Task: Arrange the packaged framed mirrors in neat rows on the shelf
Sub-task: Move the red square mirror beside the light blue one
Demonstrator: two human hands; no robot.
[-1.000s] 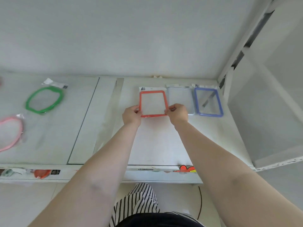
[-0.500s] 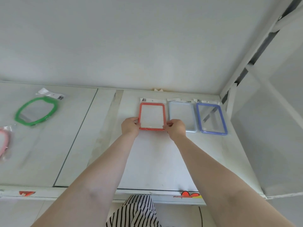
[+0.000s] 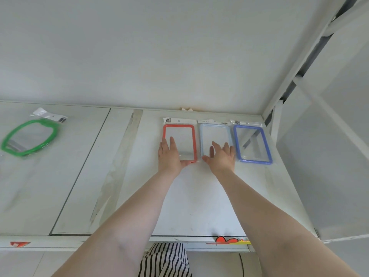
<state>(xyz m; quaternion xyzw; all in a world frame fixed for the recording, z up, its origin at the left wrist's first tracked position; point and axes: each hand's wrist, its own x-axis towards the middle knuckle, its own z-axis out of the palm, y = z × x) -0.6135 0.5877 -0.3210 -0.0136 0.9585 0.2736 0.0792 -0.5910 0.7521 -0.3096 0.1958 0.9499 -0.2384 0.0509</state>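
Three packaged rectangular mirrors lie side by side at the back right of the white shelf [image 3: 187,196]: a red-framed mirror [image 3: 184,136], a pale blue-framed mirror [image 3: 214,134] and a dark blue-framed mirror [image 3: 252,144]. My left hand [image 3: 169,154] lies flat with straight fingers on the lower left part of the red-framed mirror. My right hand [image 3: 220,156] rests flat on the lower part of the pale blue-framed mirror, fingers spread. An oval green-framed mirror [image 3: 30,136] in its bag lies far left on the shelf.
The back wall rises just behind the row. A white side panel [image 3: 319,156] closes the shelf on the right, close to the dark blue frame. A taped seam [image 3: 117,166] runs front to back left of the row. The shelf's front edge [image 3: 179,239] carries stickers.
The red-framed mirror has been slid back into line beside the pale blue one. Both hands let go of its lower corners and now lie flat, the right one on the pale blue mirror.
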